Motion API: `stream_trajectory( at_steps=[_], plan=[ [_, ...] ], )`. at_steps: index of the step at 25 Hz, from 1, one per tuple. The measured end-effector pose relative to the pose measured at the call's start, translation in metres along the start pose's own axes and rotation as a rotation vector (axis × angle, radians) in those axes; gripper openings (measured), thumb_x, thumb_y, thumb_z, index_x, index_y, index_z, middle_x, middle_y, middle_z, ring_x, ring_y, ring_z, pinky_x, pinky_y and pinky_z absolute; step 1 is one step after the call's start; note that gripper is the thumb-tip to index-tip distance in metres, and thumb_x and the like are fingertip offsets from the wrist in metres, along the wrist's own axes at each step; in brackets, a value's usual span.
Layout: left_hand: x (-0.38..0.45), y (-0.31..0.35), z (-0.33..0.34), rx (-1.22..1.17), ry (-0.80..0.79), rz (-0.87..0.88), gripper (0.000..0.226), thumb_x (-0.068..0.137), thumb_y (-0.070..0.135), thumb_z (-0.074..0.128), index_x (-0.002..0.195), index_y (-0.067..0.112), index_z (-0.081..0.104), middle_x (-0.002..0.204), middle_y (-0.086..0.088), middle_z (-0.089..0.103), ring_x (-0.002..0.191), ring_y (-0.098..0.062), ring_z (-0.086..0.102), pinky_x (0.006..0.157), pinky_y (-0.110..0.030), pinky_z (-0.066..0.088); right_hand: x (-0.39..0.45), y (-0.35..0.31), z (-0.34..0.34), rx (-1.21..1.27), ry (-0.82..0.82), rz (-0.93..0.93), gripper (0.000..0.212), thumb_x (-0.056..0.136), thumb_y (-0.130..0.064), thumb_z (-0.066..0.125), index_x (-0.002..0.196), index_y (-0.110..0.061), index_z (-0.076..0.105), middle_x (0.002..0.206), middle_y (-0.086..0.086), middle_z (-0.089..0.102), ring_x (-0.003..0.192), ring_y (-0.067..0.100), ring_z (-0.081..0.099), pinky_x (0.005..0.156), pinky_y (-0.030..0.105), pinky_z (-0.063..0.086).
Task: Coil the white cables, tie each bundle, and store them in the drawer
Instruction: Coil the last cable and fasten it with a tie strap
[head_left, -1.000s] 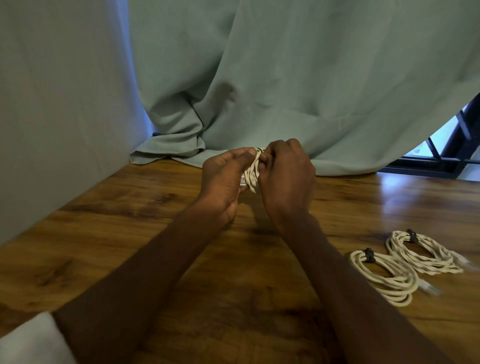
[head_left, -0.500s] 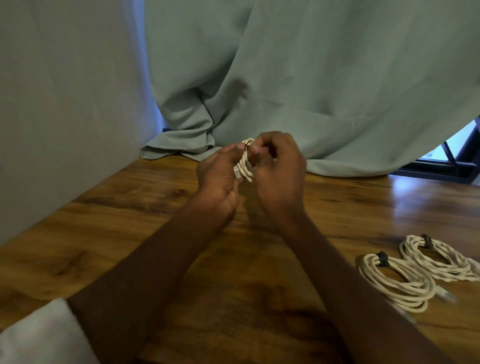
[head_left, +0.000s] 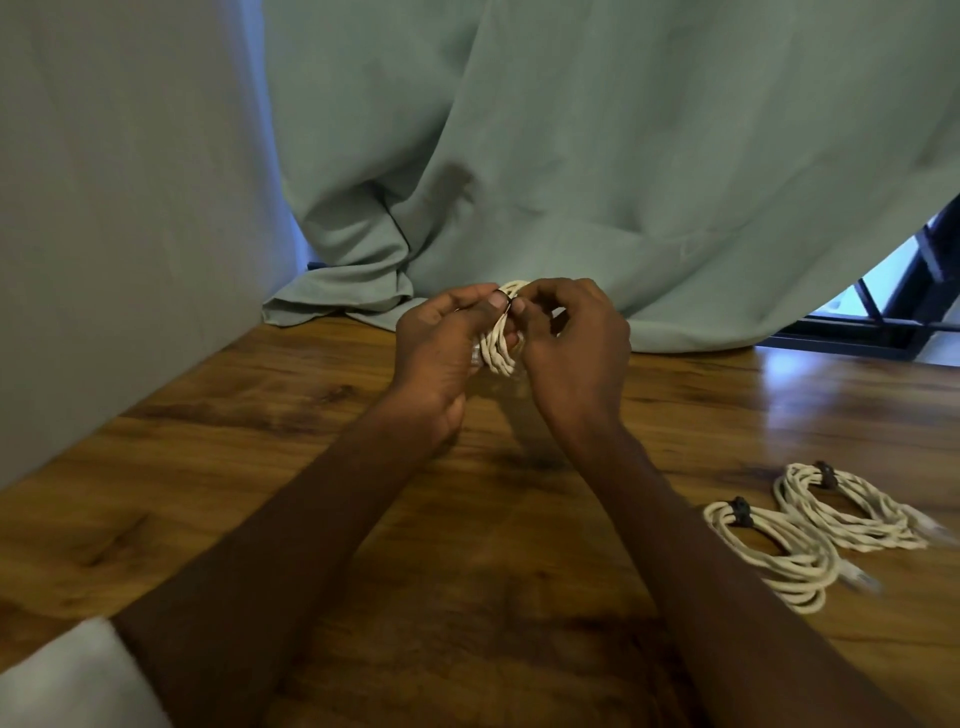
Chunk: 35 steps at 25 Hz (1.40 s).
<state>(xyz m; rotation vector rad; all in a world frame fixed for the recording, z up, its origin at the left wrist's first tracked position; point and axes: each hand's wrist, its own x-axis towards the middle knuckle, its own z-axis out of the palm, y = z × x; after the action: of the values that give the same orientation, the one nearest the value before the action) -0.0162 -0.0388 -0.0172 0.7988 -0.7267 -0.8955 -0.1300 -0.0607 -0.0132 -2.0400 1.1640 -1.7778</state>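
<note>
While both hands work above the wooden table (head_left: 260, 467), left hand (head_left: 441, 353) and right hand (head_left: 574, 345) pinch one coiled white cable (head_left: 498, 348) at centre, its tie mostly hidden by fingers, two tied bundles, near one (head_left: 774, 556), farther one (head_left: 852, 512), lie near right, plug ends blurred.

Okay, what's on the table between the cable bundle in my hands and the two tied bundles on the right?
Head view: only bare wooden table between the held bundle and the tied bundles; the right hand and its forearm cross above.

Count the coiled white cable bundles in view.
3. One bundle held between left hand and right hand; two tied bundles on the table at right: nearer, farther.
</note>
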Motion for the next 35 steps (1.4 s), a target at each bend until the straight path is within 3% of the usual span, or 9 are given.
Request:
stream_trajectory(
  at_steps=[5, 7, 9, 11, 17, 20, 25, 31, 35],
  plan=[
    [-0.004, -0.003, 0.001, 0.106, -0.032, 0.0, 0.016, 0.095, 0.004, 0.07, 0.111, 0.002, 0.073, 0.088, -0.012, 0.08, 0.076, -0.02, 0.077, 0.064, -0.029, 0.059, 0.001, 0.0, 0.005, 0.076, -0.077, 0.103, 0.006, 0.087, -0.021, 0.063, 0.085, -0.024, 0.067, 0.097, -0.002, 0.064, 0.084, 0.018, 0.069, 0.073, 0.043, 0.06],
    [-0.002, -0.005, 0.002, 0.096, -0.024, -0.012, 0.019, 0.097, 0.004, 0.068, 0.114, -0.002, 0.071, 0.09, -0.016, 0.079, 0.076, -0.022, 0.075, 0.066, -0.032, 0.06, 0.002, -0.002, 0.004, 0.193, -0.118, 0.163, 0.011, 0.091, -0.016, 0.058, 0.088, -0.019, 0.068, 0.102, 0.002, 0.059, 0.083, 0.009, 0.068, 0.072, 0.034, 0.057],
    [0.0, -0.005, 0.002, 0.056, -0.017, -0.024, 0.02, 0.097, 0.004, 0.067, 0.115, -0.005, 0.07, 0.091, -0.02, 0.076, 0.075, -0.024, 0.073, 0.068, -0.036, 0.063, 0.002, -0.004, 0.0, 0.336, -0.169, 0.213, 0.015, 0.103, -0.002, 0.054, 0.099, -0.004, 0.069, 0.107, 0.007, 0.053, 0.069, -0.009, 0.063, 0.063, 0.014, 0.051],
    [0.001, -0.003, 0.001, 0.044, -0.012, -0.026, 0.018, 0.098, 0.003, 0.066, 0.114, -0.005, 0.07, 0.09, -0.021, 0.074, 0.073, -0.023, 0.071, 0.068, -0.035, 0.063, 0.001, -0.004, -0.004, 0.413, -0.196, 0.226, 0.015, 0.105, 0.001, 0.052, 0.105, 0.003, 0.067, 0.109, 0.011, 0.051, 0.063, -0.012, 0.06, 0.058, 0.007, 0.047],
    [0.002, 0.002, -0.002, 0.088, 0.008, -0.037, 0.016, 0.098, 0.004, 0.066, 0.111, -0.002, 0.073, 0.086, -0.016, 0.075, 0.066, -0.016, 0.069, 0.061, -0.029, 0.059, 0.003, 0.003, -0.001, 0.166, -0.181, 0.007, 0.011, 0.097, -0.008, 0.067, 0.102, -0.016, 0.075, 0.105, -0.002, 0.06, 0.089, -0.003, 0.059, 0.072, 0.005, 0.043],
    [0.003, 0.003, -0.001, 0.084, -0.032, -0.039, 0.019, 0.099, 0.003, 0.064, 0.115, -0.005, 0.07, 0.088, -0.015, 0.075, 0.071, -0.016, 0.068, 0.064, -0.03, 0.06, 0.002, 0.006, 0.0, 0.094, -0.1, -0.059, 0.009, 0.094, -0.012, 0.07, 0.092, -0.02, 0.073, 0.1, -0.002, 0.063, 0.089, 0.006, 0.06, 0.073, 0.017, 0.045],
    [-0.002, 0.01, 0.003, 0.06, -0.156, -0.049, 0.02, 0.096, -0.008, 0.062, 0.114, 0.001, 0.062, 0.096, -0.017, 0.072, 0.076, -0.017, 0.068, 0.068, -0.028, 0.058, 0.005, 0.011, 0.002, 0.097, -0.076, 0.046, 0.008, 0.092, -0.012, 0.072, 0.089, -0.019, 0.076, 0.1, 0.0, 0.064, 0.091, 0.011, 0.062, 0.074, 0.023, 0.047],
    [-0.004, 0.005, -0.002, 0.661, -0.151, 0.422, 0.022, 0.095, -0.005, 0.065, 0.106, 0.013, 0.07, 0.093, -0.001, 0.075, 0.078, -0.008, 0.07, 0.067, -0.03, 0.059, 0.006, -0.005, -0.006, 0.191, -0.005, 0.083, 0.013, 0.089, -0.01, 0.075, 0.083, -0.022, 0.079, 0.093, -0.008, 0.067, 0.099, 0.018, 0.066, 0.081, 0.031, 0.052],
    [-0.008, 0.001, -0.002, 0.994, -0.191, 0.67, 0.025, 0.089, 0.001, 0.069, 0.101, 0.019, 0.057, 0.083, 0.005, 0.069, 0.074, -0.012, 0.068, 0.063, -0.038, 0.056, 0.007, -0.01, -0.01, 0.253, 0.1, 0.142, 0.013, 0.088, -0.007, 0.076, 0.084, -0.019, 0.079, 0.096, -0.004, 0.071, 0.088, 0.001, 0.066, 0.071, 0.011, 0.047]
  ],
)
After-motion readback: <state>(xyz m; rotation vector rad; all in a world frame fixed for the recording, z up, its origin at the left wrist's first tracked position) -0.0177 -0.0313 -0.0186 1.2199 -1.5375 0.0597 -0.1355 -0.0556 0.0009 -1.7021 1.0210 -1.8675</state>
